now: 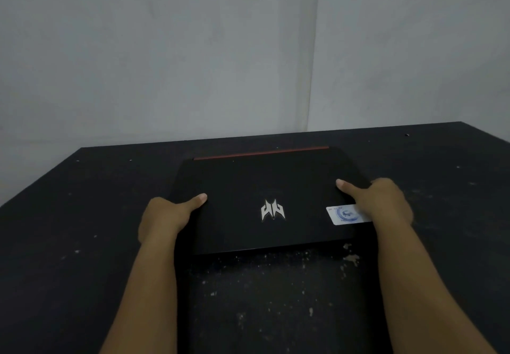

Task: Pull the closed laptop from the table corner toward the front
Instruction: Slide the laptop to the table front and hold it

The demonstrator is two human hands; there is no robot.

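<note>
Closed laptop (265,201) flat on black table (82,243), near the far corner where two walls (165,50) meet. Hinge edge with red strip (260,152) sits just short of table's back edge. Left hand (168,217) grips the left side edge, thumb on lid, fingers wrapped under out of view. Right hand (383,201) same on the right edge, covering part of a white sticker (343,214). Silver logo (273,210) mid-lid. Dusty bare tabletop between the forearms, in front of the near edge; bare surface on both sides too
</note>
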